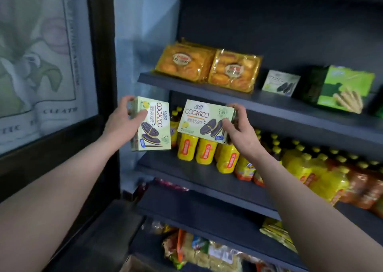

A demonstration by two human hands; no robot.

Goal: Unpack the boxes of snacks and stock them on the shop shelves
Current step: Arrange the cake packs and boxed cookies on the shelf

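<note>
Both cookie boxes (152,124) look matt cardboard (cake packs (186,63) glossy plastic).

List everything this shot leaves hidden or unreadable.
Head view only:
- Small box on the top shelf: blurred, so the print is unreadable.
- Front bottles: the caps are hidden behind the right cookie box.
- Left cookie box: the left hand covers its near-left edge.
- Right cookie box: the right hand covers its end.
- Bags at the bottom: blurred and cut off by the lower edge.
</note>
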